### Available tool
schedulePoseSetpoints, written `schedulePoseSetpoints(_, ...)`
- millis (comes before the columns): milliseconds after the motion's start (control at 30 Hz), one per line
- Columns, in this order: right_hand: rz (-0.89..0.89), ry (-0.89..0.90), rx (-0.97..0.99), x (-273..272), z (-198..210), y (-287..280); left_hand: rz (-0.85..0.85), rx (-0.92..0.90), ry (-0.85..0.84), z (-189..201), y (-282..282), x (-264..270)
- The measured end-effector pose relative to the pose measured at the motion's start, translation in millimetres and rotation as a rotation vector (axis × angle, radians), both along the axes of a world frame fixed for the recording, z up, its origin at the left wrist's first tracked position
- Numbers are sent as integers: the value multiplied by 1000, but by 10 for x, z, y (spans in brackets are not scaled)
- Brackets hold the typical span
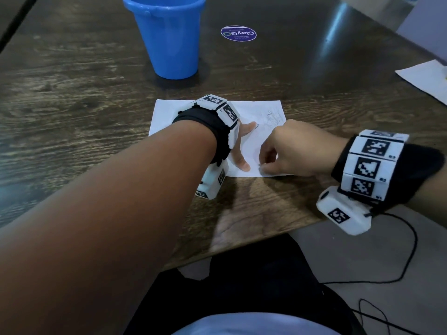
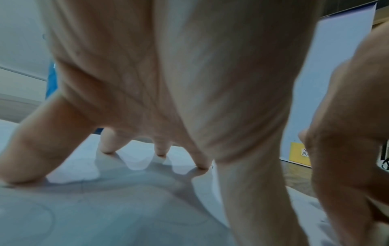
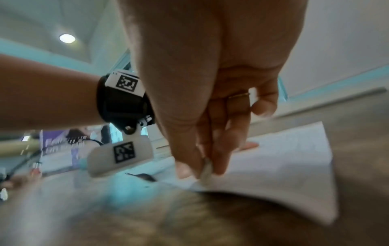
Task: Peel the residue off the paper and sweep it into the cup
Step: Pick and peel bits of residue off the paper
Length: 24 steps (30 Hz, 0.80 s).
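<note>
Left hand (image 1: 238, 143) nearest; its spread fingers (image 2: 109, 143) pin white paper sheet (image 1: 256, 110) to bench. Right hand (image 1: 287, 151) at 3 o'clock pinches pale residue (image 3: 206, 168). I judge peeling underway; blue plastic cup (image 1: 167, 37) waits at 12.

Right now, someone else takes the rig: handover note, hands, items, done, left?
Left hand: open, fingertips spread, pressing the paper flat on the table.
Right hand: pinching a small pale bit of residue at the paper's near edge.
Blue cup: upright beyond the paper, apart from it; contents not visible.
Done: peeling under way.
Left: finish peeling, sweep residue into cup.
</note>
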State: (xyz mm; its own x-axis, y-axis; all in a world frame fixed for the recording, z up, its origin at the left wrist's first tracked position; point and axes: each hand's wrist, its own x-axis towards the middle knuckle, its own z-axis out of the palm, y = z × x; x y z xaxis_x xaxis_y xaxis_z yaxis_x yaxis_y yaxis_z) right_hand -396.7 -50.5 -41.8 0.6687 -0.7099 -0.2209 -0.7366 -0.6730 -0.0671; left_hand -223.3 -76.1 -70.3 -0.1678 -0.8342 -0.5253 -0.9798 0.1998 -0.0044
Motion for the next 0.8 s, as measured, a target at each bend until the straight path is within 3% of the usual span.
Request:
schedulePoseSetpoints(233,-194,74,-35,-210,98,-222,1,6,-80,7,-75,-6)
schedulePoseSetpoints(467,-90,-33,-17,-36,8,100,0,-19,-41,-49,-46,6)
schedulePoseSetpoints(700,-205,187,-172,-177,118,-154,8,-34,-90,-62,-70,1)
schedulePoseSetpoints(800,-181,61,-87,-101,80,-78,12,-32,-74,-69,-60,14)
